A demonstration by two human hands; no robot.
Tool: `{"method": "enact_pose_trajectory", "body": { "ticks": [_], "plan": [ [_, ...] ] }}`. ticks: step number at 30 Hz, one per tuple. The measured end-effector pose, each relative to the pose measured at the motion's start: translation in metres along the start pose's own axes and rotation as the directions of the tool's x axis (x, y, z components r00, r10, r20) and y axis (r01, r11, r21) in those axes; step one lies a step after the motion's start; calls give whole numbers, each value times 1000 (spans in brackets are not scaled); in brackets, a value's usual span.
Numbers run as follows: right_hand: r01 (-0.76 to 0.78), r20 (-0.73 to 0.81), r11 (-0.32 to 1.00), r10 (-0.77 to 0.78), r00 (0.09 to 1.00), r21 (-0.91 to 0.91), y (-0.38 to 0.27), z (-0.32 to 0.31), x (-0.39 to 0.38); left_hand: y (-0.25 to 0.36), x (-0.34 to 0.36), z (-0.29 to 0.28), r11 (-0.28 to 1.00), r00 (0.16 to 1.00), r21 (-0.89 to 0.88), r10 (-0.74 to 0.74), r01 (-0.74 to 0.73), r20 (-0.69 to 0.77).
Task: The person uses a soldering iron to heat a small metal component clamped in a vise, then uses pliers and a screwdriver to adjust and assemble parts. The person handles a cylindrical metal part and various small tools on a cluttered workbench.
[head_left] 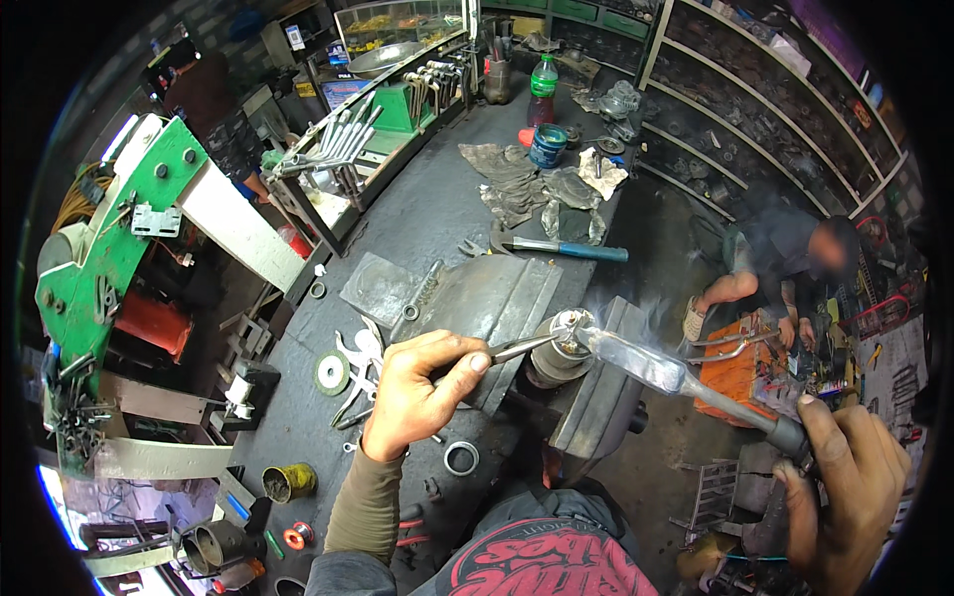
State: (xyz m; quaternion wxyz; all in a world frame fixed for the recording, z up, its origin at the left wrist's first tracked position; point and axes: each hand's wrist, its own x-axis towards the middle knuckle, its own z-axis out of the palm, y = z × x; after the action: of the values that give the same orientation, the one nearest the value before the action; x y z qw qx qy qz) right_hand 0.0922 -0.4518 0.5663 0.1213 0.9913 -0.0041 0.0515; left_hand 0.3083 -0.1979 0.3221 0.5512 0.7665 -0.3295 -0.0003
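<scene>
A cylindrical metal part (558, 360) stands upright in the jaws of a bench vise (604, 392). My left hand (422, 382) is closed around a slim, pointed metal tool (519, 347), which looks like tweezers; its tip reaches the top of the part. In my right hand (850, 487) is the dark handle of a large soldering iron (730, 402). Its broad flat silver head (641, 360) slants down-left and meets the part's top rim, where pale smoke rises. The exact contact is partly hidden by glare and smoke.
A blue-handled hammer (561, 248) and rags (512, 177) lie on the dark bench (407, 214) beyond the vise. Left of it are a puller (363, 363), a cutting disc (331, 371) and a metal ring (461, 458). Another person (795, 258) crouches at right.
</scene>
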Motion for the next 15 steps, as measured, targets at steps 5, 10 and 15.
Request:
{"method": "enact_pose_trajectory", "body": {
  "ticks": [5,10,15],
  "plan": [
    [17,-23,1000,-17,1000,10,0,4,2,2,1,1,1000,1000,-2,11,-11,-12],
    [14,-39,1000,-13,999,23,0,7,3,4,2,1,1000,1000,4,-17,17,-6],
    [5,-17,1000,-5,1000,16,1,6,1,4,4,4,1000,1000,10,-15,15,-1]
  ]
}}
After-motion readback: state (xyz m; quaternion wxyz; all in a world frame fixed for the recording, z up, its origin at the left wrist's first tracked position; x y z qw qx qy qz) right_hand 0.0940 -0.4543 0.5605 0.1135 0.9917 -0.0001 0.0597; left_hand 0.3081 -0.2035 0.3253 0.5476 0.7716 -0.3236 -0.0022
